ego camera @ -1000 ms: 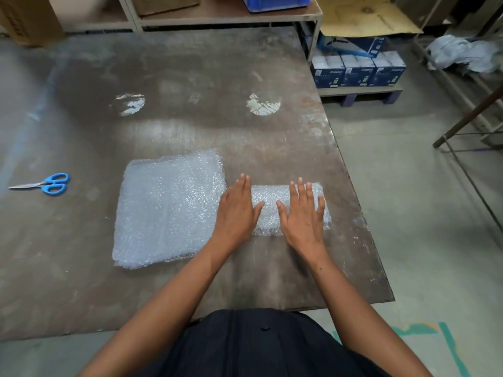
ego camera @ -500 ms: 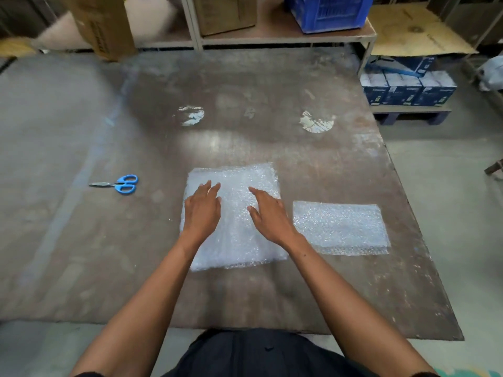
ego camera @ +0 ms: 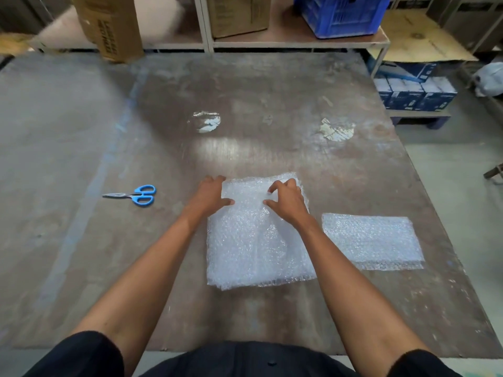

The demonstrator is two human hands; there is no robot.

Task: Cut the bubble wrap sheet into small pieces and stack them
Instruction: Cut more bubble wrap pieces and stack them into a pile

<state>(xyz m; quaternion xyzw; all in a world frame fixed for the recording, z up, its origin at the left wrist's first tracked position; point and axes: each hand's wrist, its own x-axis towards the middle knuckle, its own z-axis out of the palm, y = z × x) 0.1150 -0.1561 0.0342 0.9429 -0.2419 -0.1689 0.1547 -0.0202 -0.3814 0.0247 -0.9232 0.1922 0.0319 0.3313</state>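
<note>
A folded bubble wrap sheet (ego camera: 255,240) is seen lying near the front edge of a worn table (ego camera: 81,131), its far edge taken up by the left hand (ego camera: 209,198), whose fingers are curled over the far-left corner, and by the right hand (ego camera: 287,204), whose fingertips are pinched into the top layer. Just beside it to the right, the stack of cut pieces (ego camera: 373,240), pressed flat under both palms a second ago, has been let go. Farther left, untouched, lie the scissors (ego camera: 136,195); another cut is judged to be in preparation.
</note>
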